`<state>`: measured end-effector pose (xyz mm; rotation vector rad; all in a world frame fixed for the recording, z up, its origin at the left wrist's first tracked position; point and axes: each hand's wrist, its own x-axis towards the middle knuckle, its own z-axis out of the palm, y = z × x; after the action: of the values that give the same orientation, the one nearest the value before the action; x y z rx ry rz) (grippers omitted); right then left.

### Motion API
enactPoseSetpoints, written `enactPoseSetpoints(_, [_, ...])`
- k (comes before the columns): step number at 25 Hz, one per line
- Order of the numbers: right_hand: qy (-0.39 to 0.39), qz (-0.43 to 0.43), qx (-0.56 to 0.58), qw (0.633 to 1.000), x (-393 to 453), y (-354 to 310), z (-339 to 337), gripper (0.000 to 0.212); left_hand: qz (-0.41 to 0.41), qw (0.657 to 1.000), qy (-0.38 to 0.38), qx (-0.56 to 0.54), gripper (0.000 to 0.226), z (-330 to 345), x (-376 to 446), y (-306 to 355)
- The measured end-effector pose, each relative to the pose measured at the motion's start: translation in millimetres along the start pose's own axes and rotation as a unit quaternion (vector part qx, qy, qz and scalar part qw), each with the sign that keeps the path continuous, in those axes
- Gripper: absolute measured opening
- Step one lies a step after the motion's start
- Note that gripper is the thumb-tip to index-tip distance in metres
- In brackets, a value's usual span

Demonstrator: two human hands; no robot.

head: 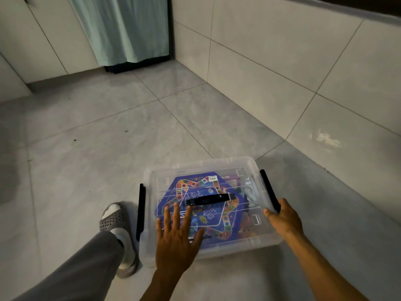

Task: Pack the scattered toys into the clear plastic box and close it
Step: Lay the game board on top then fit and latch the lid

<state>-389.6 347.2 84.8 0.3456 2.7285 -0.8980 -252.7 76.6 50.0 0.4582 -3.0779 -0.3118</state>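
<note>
The clear plastic box (206, 205) of toys was pinned on the grey tiled floor (86, 137) under the flat, open left hand (176, 235), while the black side latch (270, 191) beneath the curled right hand (284, 218) would best be pressed squarely down.

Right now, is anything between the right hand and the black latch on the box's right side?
Nothing visible. The right hand is already at the near end of the right latch, fingers curled by it, while the left hand presses flat on the lid of the clear plastic box.
</note>
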Motion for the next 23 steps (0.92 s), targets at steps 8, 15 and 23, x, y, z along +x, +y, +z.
enactPoseSetpoints(8, [-0.01, 0.009, 0.1, 0.995, -2.5, -13.1, 1.2, 0.062, 0.007, 1.0, -0.01, -0.023, 0.077, 0.8, 0.2, 0.1])
enactPoseSetpoints(15, [-0.154, 0.049, -0.02, 0.987, -10.5, -32.6, -21.5, 0.07, -0.029, 0.958, -0.118, -0.26, 0.048, -87.4, 19.1, -35.8])
enactPoseSetpoints(23, [-0.102, 0.112, 0.159, 0.976, 36.9, -36.7, -10.0, 0.028, -0.373, 0.83, -0.037, -0.413, 0.043, -44.4, 30.3, -66.1])
